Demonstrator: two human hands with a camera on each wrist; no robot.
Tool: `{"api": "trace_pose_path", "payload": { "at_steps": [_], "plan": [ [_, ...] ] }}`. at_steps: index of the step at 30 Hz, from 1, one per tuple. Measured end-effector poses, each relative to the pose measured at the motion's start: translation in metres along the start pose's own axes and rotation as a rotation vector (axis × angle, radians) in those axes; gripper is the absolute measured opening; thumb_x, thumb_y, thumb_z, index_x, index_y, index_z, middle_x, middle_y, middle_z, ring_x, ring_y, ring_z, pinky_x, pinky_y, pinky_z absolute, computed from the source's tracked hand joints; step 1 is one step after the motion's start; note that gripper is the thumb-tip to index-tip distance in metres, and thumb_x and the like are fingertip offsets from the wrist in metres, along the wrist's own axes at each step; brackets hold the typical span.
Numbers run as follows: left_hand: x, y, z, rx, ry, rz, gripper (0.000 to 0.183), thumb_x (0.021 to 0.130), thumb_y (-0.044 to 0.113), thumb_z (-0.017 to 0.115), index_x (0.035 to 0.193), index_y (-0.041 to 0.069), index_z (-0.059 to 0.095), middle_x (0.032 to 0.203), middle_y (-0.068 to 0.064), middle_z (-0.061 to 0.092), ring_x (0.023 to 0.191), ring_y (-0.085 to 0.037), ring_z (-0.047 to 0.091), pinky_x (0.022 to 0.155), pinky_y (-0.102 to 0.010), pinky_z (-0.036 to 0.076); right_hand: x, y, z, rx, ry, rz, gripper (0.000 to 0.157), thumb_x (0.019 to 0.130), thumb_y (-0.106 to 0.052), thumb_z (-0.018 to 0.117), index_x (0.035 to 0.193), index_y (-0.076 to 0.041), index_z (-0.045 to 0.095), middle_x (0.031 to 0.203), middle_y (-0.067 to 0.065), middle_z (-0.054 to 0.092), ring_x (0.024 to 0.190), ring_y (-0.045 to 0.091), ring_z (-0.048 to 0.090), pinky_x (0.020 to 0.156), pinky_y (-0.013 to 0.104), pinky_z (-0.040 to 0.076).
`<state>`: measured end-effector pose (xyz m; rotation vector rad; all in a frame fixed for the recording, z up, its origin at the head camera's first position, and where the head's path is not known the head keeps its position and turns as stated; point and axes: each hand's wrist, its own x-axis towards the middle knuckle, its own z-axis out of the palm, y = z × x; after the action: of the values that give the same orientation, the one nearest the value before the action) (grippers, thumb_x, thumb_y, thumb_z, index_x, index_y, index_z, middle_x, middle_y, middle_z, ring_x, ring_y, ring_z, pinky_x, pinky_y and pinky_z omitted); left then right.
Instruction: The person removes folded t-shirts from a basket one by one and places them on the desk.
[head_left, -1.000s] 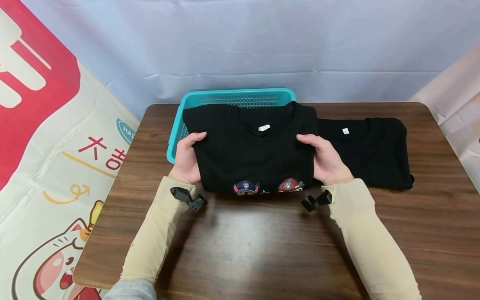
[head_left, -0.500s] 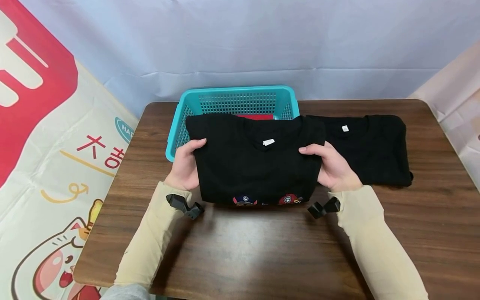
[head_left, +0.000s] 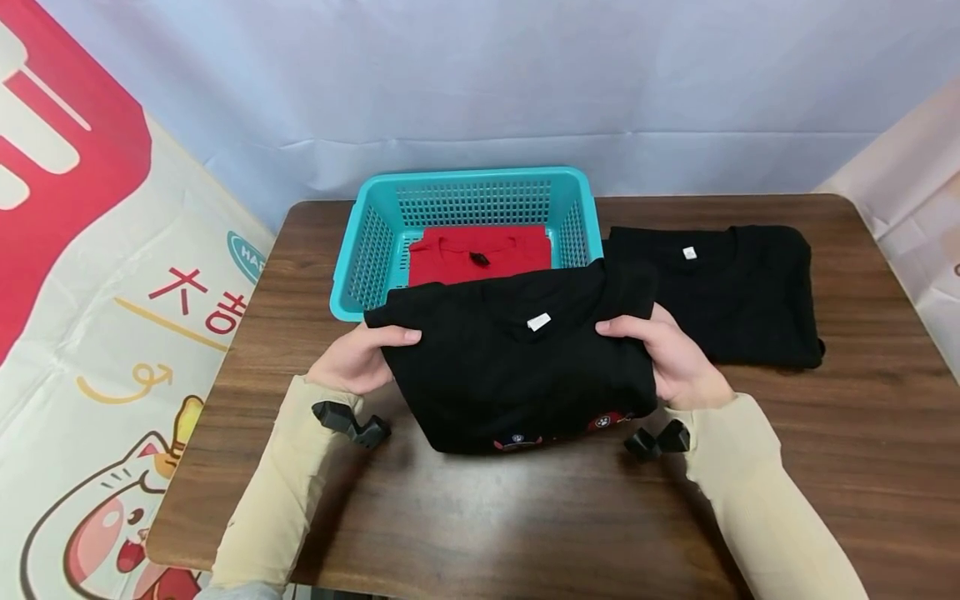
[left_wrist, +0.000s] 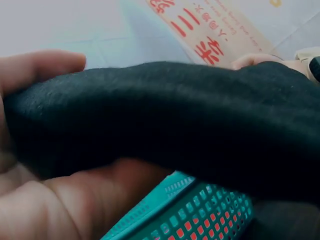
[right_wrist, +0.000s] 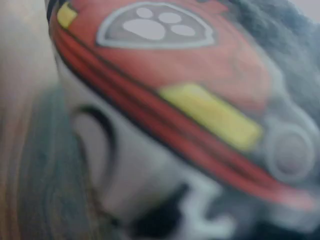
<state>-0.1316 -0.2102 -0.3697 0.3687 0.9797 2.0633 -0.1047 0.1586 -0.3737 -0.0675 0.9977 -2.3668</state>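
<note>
Folded blk shirt (head_left: pixel 517 367) is gripped at its sides by L hand (head_left: pixel 351 360) & R hand (head_left: pixel 681 357), held above table (head_left: pixel 525 525); teal basket's (head_left: pixel 468 175) front is hidden. Inside, folded red shirt (head_left: pixel 506 250) is seen; 2nd blk tee (head_left: pixel 738 300) is laid R of basket.

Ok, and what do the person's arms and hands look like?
The left hand and right hand are bare, without gloves. Both arms wear plain cream sleeves, with a small, angular black device near each cuff. Grey fabric shows beyond the left one.
</note>
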Motion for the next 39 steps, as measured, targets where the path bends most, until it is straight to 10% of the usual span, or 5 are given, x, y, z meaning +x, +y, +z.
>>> {"api": "trace_pose_path", "payload": {
  "at_steps": [12,18,39],
  "plan": [
    [-0.009,-0.004,-0.004,-0.045,0.036,-0.094,0.028,0.099,0.004,0.048,0.127,0.006,0.049,0.126,-0.004,0.06,0.113,-0.017,0.062,0.094,-0.034,0.054,-0.01,0.01,-0.004,0.119,-0.225,-0.017,0.038,0.099,0.012,0.028,0.125,0.0,0.053,0.122,0.009,0.062,0.108,0.018,0.063,0.093,0.035,0.054],
    [-0.013,-0.007,-0.006,-0.019,0.03,-0.142,0.027,0.099,0.006,0.049,0.126,0.006,0.051,0.124,-0.003,0.06,0.11,-0.015,0.063,0.092,-0.033,0.054,-0.011,0.011,-0.01,0.002,-0.367,0.019,0.052,0.099,0.012,0.023,0.147,-0.005,0.032,0.139,0.009,0.053,0.123,0.021,0.057,0.101,0.039,0.048],
    [-0.019,-0.028,-0.016,0.133,0.086,-0.368,0.025,0.095,0.007,0.054,0.12,0.011,0.053,0.112,0.001,0.065,0.097,-0.011,0.066,0.084,-0.031,0.057,-0.018,0.028,-0.03,-0.173,-0.267,0.193,0.044,0.098,0.011,0.034,0.136,-0.006,0.046,0.128,0.006,0.063,0.111,0.015,0.063,0.095,0.036,0.052]
  ]
}}
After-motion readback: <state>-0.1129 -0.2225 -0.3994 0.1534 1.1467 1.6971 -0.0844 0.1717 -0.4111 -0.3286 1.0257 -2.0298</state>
